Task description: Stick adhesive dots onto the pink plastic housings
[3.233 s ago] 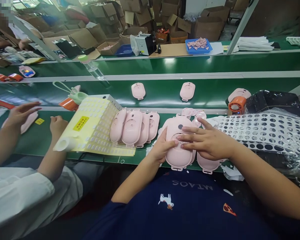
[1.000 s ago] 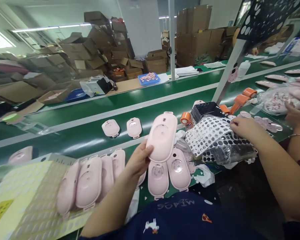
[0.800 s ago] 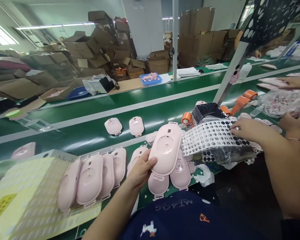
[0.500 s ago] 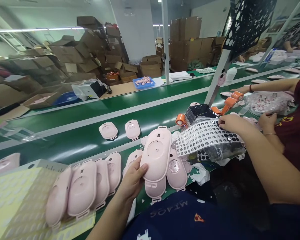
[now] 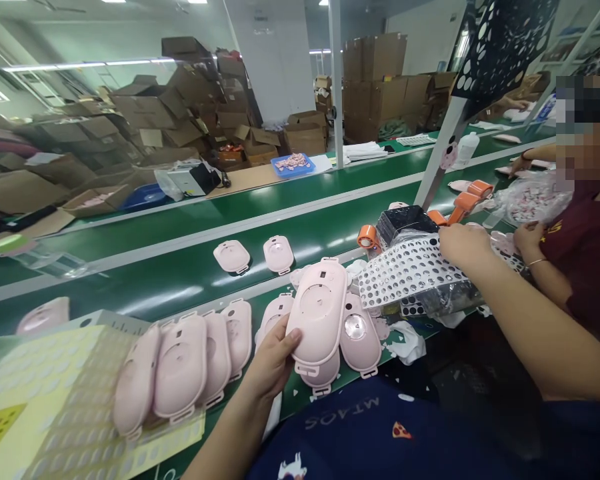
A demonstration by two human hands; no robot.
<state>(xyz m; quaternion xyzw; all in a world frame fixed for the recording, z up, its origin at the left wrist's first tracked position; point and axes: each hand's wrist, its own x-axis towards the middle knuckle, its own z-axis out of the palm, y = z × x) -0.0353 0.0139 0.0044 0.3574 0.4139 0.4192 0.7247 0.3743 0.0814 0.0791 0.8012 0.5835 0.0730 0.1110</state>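
Note:
My left hand [image 5: 275, 357] grips a pink oval plastic shell [image 5: 323, 307] by its lower left edge, thumb on top. The shell is tilted up, its square hole and round recess facing me. At the upper edge of a white sheet of round dots [image 5: 397, 273], my right hand [image 5: 463, 248] has its fingers closed; whatever is pinched there is hidden. One black dot [image 5: 434, 242] shows beside these fingertips. Beneath and beside the held shell lie more pink shells, one with a shiny round recess [image 5: 360, 333]. Under the sheet is a plastic-wrapped black stack [image 5: 405, 221].
Several pink shells [image 5: 180, 367] lean in a row at left on yellow sticker sheets [image 5: 35, 393]. Two shells [image 5: 279, 255] rest on the green belt [image 5: 200, 233]. Orange tape dispensers [image 5: 465, 203] and a slanted post [image 5: 437, 157] stand at right, near a co-worker's hand [image 5: 527, 243].
The view has shifted slightly, so most things appear a little further right. My right hand stays at the sheet's edge, fingers closed. The co-worker has come further into view.

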